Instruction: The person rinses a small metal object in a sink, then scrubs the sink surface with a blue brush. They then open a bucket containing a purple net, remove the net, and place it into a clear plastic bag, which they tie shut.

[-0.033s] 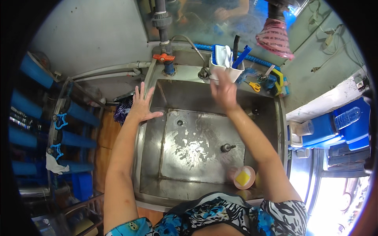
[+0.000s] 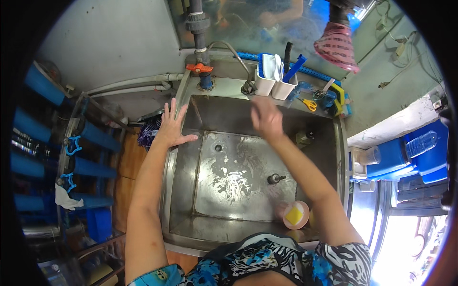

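Note:
My left hand point(image 2: 172, 125) is open, fingers spread, by the left rim of a steel sink point(image 2: 183, 190). Over the sink's far part hovers my right hand point(image 2: 267, 118), blurred by motion. Its fingers look bent, but whether they hold anything does not show. Just beyond it, on the back ledge, two white holders point(image 2: 265, 86) contain a white spoon-like utensil point(image 2: 277, 67), a blue-handled tool point(image 2: 294, 68) and a black handle. A pink bowl point(image 2: 296, 215) with a yellow sponge point(image 2: 294, 216) sits in the sink's near right corner.
A dark fitting point(image 2: 273, 179) stands up from the sink bottom. Yellow scissors point(image 2: 310, 104) lie on the back ledge, right of the holders. An orange valve handle point(image 2: 199, 68) sits on the pipe at the back left. A pink-wrapped thing point(image 2: 337, 47) hangs at upper right.
My right hand has shifted slightly toward me, away from the white holders, and its fingers look more bent. My left hand has stayed in place.

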Motion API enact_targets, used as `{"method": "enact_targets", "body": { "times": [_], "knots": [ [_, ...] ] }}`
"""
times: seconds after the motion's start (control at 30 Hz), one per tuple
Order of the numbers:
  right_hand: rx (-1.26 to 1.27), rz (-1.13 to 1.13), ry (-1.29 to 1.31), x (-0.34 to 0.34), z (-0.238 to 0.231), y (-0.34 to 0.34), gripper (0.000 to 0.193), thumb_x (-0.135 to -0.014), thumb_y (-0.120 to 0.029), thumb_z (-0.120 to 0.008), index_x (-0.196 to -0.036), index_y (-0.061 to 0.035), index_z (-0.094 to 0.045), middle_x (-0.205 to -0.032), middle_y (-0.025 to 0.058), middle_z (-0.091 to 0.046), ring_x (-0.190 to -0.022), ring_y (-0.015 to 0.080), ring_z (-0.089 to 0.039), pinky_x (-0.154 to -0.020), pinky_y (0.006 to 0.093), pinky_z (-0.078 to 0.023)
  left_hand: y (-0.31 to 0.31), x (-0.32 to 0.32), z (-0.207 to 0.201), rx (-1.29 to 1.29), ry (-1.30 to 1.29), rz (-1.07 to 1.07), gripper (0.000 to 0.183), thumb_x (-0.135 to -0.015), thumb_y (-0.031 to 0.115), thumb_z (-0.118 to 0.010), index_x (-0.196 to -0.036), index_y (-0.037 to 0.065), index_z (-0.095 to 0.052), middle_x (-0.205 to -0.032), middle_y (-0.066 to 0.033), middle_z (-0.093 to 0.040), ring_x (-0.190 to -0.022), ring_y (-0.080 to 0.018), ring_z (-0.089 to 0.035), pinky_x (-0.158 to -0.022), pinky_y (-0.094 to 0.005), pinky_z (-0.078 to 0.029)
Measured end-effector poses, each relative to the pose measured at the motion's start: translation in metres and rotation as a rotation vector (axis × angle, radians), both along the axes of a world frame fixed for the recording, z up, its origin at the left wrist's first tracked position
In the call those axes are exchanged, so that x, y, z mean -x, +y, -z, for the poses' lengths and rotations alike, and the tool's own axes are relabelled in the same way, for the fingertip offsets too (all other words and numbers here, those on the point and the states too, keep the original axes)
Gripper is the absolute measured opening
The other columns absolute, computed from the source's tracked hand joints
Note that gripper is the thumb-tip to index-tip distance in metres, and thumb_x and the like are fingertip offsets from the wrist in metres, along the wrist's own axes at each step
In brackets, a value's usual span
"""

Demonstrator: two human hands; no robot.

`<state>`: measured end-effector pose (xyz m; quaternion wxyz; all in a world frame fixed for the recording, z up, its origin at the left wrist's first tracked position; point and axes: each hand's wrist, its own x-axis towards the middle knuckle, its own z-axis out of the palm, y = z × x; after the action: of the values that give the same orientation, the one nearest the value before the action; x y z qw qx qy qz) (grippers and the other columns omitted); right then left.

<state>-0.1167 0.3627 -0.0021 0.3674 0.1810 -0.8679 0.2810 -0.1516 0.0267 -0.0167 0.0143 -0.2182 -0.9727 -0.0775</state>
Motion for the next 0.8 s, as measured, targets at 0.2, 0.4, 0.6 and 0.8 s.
{"method": "enact_targets", "body": {
  "times": [0.2,0.4,0.6,0.8],
  "knots": [
    [-0.572,-0.147,-0.973,-0.095,0.182,-0.020,0.037,-0.070,-0.012,-0.068,-0.106,-0.0085,-0.064,-0.129,0.0152,-0.050,-0.127,0.0364,-0.040,-0.099,0.0501,-0.041,0.000,0.000,0.004,-0.084,0.061,-0.037,0.101,-0.071,0.061,-0.068,-0.148,0.018,-0.020,-0.154,-0.0218,-0.006,-0.141,-0.0449,-0.008,-0.110,-0.0591,-0.021],
    [-0.474,-0.001,-1.432,-0.083,0.271,-0.043,0.061,-0.072,-0.016,-0.069,-0.129,-0.0118,-0.047,-0.137,0.0129,-0.043,-0.131,0.0370,-0.036,-0.102,0.0521,-0.038,0.004,0.001,0.005,0.110,0.128,-0.085,0.082,-0.083,0.058,-0.056,-0.147,0.017,-0.026,-0.154,-0.0187,-0.013,-0.142,-0.0409,-0.010,-0.111,-0.0592,-0.018],
    [-0.394,0.045,-1.487,-0.033,0.317,-0.075,0.071,-0.071,-0.019,-0.070,-0.134,-0.0091,-0.039,-0.143,0.0118,-0.038,-0.131,0.0378,-0.036,-0.104,0.0497,-0.038,0.002,0.004,0.007,0.077,0.123,-0.072,0.072,-0.088,0.049,-0.055,-0.145,0.012,-0.032,-0.154,-0.0191,-0.015,-0.141,-0.0408,-0.013,-0.110,-0.0606,-0.017],
    [-0.217,0.119,-1.377,0.025,0.355,-0.099,0.089,-0.060,-0.030,-0.078,-0.135,-0.0026,-0.038,-0.136,0.0218,-0.043,-0.128,0.0408,-0.038,-0.106,0.0427,-0.036,-0.004,0.008,0.012,-0.067,0.130,-0.042,0.067,-0.087,0.043,-0.057,-0.140,0.007,-0.038,-0.152,-0.0220,-0.018,-0.140,-0.0421,-0.016,-0.108,-0.0624,-0.019]
  ]
}}
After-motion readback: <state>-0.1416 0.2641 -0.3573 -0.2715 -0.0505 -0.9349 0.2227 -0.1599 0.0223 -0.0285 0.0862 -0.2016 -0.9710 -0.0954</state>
